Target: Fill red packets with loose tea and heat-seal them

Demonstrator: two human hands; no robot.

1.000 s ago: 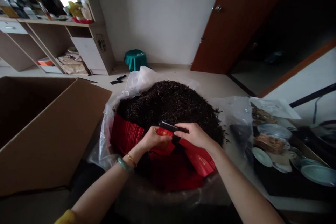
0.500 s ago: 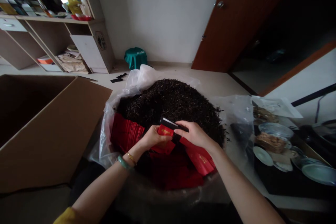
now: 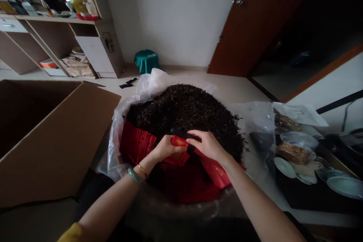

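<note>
My left hand pinches a small red packet with gold lettering between thumb and fingers. In my right hand is a black handheld bag sealer, lying across the packet's upper edge. Both hands work just above a large heap of dark dried tea leaves in a container lined with clear plastic. A tight row of red packets stands on the leaves at the left. More red packets lie below my hands, and others sit under my right forearm.
An open cardboard box stands close on the left. To the right, a dark tray carries bowls and dishes. Behind are a shelf cabinet, a teal cloth-covered bin and a brown door.
The sealer has tilted and closed over the packet's top edge; the pale strip that showed on it is no longer visible. Both hands stay in nearly the same place.
</note>
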